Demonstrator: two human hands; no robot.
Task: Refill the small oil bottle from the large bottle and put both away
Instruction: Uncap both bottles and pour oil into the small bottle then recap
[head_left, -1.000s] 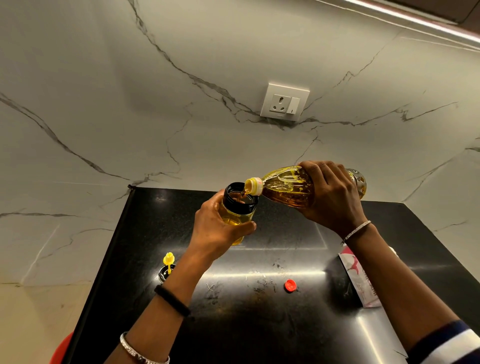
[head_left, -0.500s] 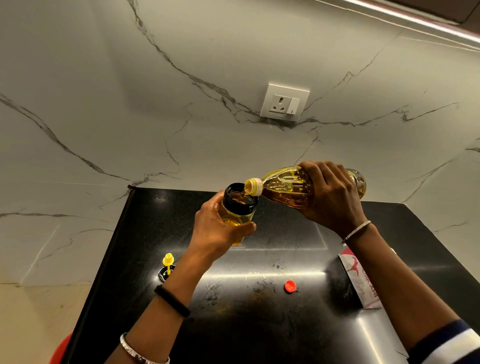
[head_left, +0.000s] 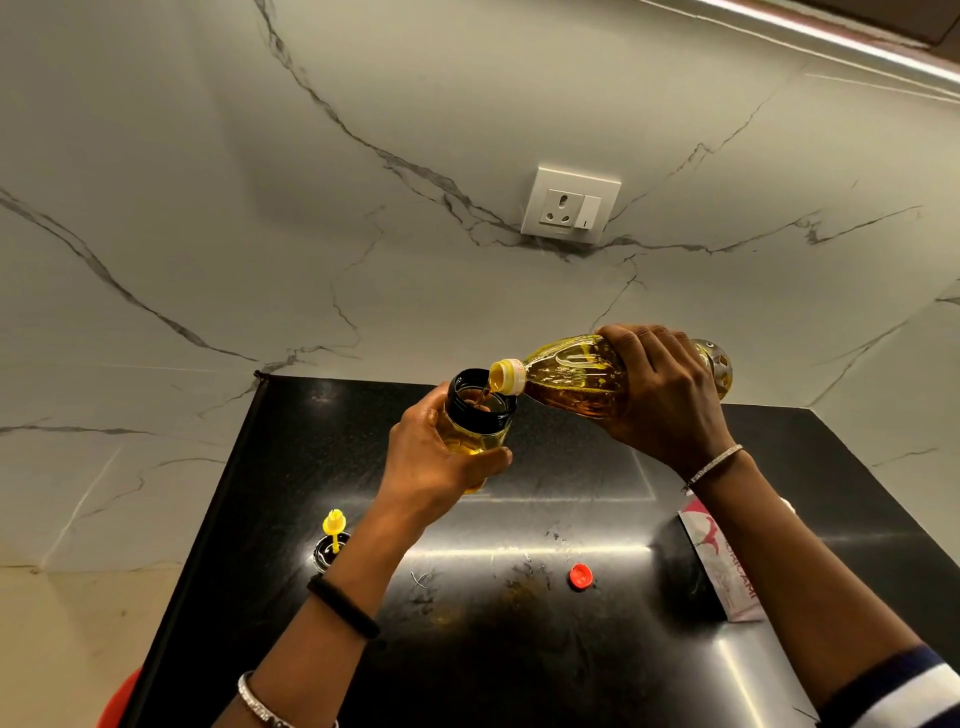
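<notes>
Your two arms cross the table (head_left: 519, 675) middle. Between them lies a red cap (head_left: 580, 576), with bare surface around it. Left of your left arm stands a yellow nozzle lid (head_left: 331, 540); a packet (head_left: 722, 566) lies under your right arm.

The black countertop (head_left: 467, 649) bears a yellow-spouted cap (head_left: 331, 540), a red cap (head_left: 580, 576) and a pink-printed packet (head_left: 727, 571).
</notes>
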